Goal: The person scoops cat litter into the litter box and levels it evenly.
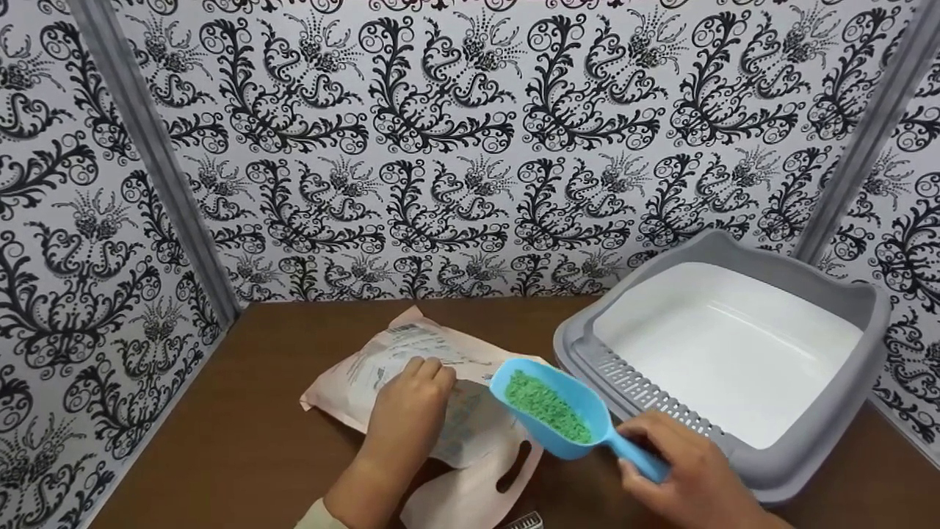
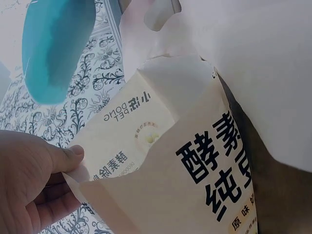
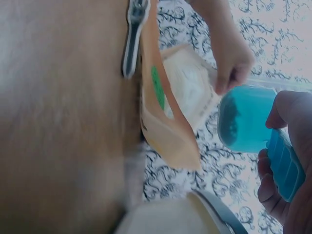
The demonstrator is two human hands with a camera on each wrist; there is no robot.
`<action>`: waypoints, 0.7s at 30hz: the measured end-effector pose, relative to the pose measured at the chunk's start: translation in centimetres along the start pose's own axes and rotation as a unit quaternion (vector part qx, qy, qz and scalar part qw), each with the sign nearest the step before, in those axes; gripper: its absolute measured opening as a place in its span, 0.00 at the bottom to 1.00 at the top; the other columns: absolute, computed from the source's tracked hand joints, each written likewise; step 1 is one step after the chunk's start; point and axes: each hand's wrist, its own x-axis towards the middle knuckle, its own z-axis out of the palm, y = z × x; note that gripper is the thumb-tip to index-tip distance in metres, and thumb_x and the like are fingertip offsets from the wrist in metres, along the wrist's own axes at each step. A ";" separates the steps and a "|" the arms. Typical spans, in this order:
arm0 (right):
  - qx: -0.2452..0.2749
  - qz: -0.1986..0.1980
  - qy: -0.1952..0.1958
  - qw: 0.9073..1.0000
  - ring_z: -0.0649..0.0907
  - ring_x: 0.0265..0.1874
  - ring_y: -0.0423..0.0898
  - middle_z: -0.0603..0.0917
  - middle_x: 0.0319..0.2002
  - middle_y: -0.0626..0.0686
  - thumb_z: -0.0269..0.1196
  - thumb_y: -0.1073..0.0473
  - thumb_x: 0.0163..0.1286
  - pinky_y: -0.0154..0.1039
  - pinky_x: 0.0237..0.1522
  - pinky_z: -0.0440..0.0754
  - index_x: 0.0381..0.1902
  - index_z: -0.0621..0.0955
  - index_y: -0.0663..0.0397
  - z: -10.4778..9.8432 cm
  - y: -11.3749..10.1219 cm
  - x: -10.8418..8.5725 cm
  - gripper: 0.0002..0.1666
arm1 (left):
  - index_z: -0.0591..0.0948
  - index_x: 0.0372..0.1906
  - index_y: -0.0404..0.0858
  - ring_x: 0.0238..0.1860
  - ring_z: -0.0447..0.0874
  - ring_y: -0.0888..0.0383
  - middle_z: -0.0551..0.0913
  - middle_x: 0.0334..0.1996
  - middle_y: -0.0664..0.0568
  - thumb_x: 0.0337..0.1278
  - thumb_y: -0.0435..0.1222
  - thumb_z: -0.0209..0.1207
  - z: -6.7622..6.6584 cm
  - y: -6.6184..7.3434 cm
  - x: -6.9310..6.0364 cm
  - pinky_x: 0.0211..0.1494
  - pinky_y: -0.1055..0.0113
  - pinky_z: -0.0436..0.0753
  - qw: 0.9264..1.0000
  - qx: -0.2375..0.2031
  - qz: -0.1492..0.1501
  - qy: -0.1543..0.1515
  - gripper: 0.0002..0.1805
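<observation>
The right hand (image 1: 687, 463) grips a light-blue plastic scoop (image 1: 593, 405) of green granules (image 1: 547, 408), raised above the brown wooden desk (image 1: 242, 404); well apart from the scoop's handle, the left hand (image 1: 415, 400) pinches a pale-pink printed bag's (image 1: 466, 437) open edge.

Booth-like enclosure, scroll-patterned walls (image 1: 470, 184) on three sides, grey corner strips (image 1: 149, 132), brown tabletop (image 1: 242, 419)

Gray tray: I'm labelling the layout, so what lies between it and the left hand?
In the head view, the blue scoop, holding green pellets, and part of the pink bag lie between them.
</observation>
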 end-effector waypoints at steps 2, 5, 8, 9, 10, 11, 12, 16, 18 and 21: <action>-0.005 0.022 -0.001 1.000 0.80 0.35 0.33 0.84 0.40 0.39 0.76 0.70 0.38 0.20 0.40 0.77 0.44 0.85 0.48 -0.7 0.2 0.0 0.30 | 0.81 0.27 0.39 0.31 0.79 0.56 0.81 0.27 0.52 0.47 0.29 0.73 0.0 0.0 0.0 0.30 0.67 0.84 1.000 0.000 0.000 0.002 0.09; -0.005 0.066 -0.009 0.998 0.77 0.33 0.31 0.82 0.39 0.36 0.76 0.72 0.41 0.20 0.35 0.75 0.43 0.84 0.46 -1.8 0.4 0.2 0.29 | 0.82 0.27 0.39 0.31 0.80 0.56 0.81 0.27 0.52 0.47 0.29 0.74 0.0 0.1 0.0 0.30 0.68 0.84 1.000 -0.001 -0.003 -0.004 0.09; -0.003 0.115 -0.015 0.993 0.76 0.31 0.30 0.80 0.37 0.34 0.76 0.72 0.43 0.21 0.30 0.74 0.42 0.84 0.43 -2.8 0.7 0.6 0.28 | 0.83 0.27 0.39 0.31 0.79 0.57 0.81 0.27 0.53 0.48 0.31 0.75 -0.1 0.2 0.0 0.31 0.70 0.84 1.000 0.000 -0.008 -0.017 0.09; -0.005 0.130 -0.016 0.991 0.76 0.30 0.30 0.80 0.36 0.33 0.76 0.72 0.44 0.21 0.29 0.73 0.42 0.83 0.42 -3.1 0.8 0.7 0.28 | 0.83 0.27 0.39 0.30 0.79 0.58 0.81 0.27 0.53 0.48 0.33 0.75 -0.1 0.3 0.0 0.31 0.71 0.84 1.000 0.001 -0.009 -0.020 0.10; -0.008 0.142 -0.016 0.990 0.76 0.30 0.30 0.80 0.36 0.33 0.76 0.72 0.45 0.21 0.29 0.74 0.42 0.84 0.41 -3.3 1.0 0.8 0.28 | 0.83 0.27 0.39 0.30 0.79 0.58 0.81 0.27 0.53 0.48 0.34 0.76 -0.1 0.3 0.0 0.31 0.71 0.84 1.000 0.001 -0.010 -0.022 0.10; -0.011 0.151 -0.015 0.988 0.76 0.30 0.30 0.80 0.35 0.33 0.76 0.72 0.45 0.22 0.29 0.74 0.42 0.84 0.41 -3.6 1.2 0.9 0.28 | 0.83 0.27 0.39 0.30 0.79 0.58 0.81 0.27 0.53 0.48 0.35 0.76 -0.1 0.3 0.0 0.31 0.72 0.84 1.000 0.001 -0.011 -0.023 0.10; -0.015 0.157 -0.013 0.987 0.77 0.30 0.30 0.81 0.35 0.33 0.76 0.72 0.45 0.22 0.30 0.74 0.42 0.84 0.41 -3.8 1.4 1.0 0.27 | 0.83 0.27 0.39 0.30 0.79 0.58 0.81 0.27 0.53 0.48 0.35 0.75 -0.1 0.3 0.0 0.31 0.71 0.84 1.000 0.002 -0.011 -0.022 0.10; -0.029 0.162 -0.002 0.986 0.76 0.30 0.30 0.82 0.34 0.36 0.77 0.71 0.45 0.21 0.31 0.72 0.41 0.85 0.45 -4.8 2.8 1.3 0.25 | 0.83 0.27 0.39 0.30 0.78 0.57 0.81 0.26 0.53 0.49 0.33 0.74 0.0 0.4 -0.1 0.30 0.69 0.84 1.000 0.001 -0.008 -0.011 0.09; -0.036 0.167 0.004 0.985 0.76 0.30 0.29 0.82 0.33 0.37 0.77 0.71 0.45 0.21 0.31 0.72 0.41 0.86 0.47 -5.3 3.7 1.5 0.24 | 0.82 0.27 0.39 0.30 0.78 0.57 0.81 0.27 0.53 0.49 0.32 0.74 0.1 0.4 -0.1 0.30 0.69 0.83 1.000 -0.001 -0.006 -0.008 0.09; -0.054 0.169 0.008 0.984 0.75 0.29 0.29 0.82 0.33 0.38 0.76 0.71 0.47 0.20 0.31 0.72 0.42 0.87 0.50 -6.1 5.2 1.6 0.22 | 0.83 0.26 0.39 0.30 0.79 0.57 0.81 0.27 0.53 0.49 0.32 0.74 0.1 0.4 -0.1 0.30 0.68 0.84 1.000 -0.003 -0.004 -0.007 0.09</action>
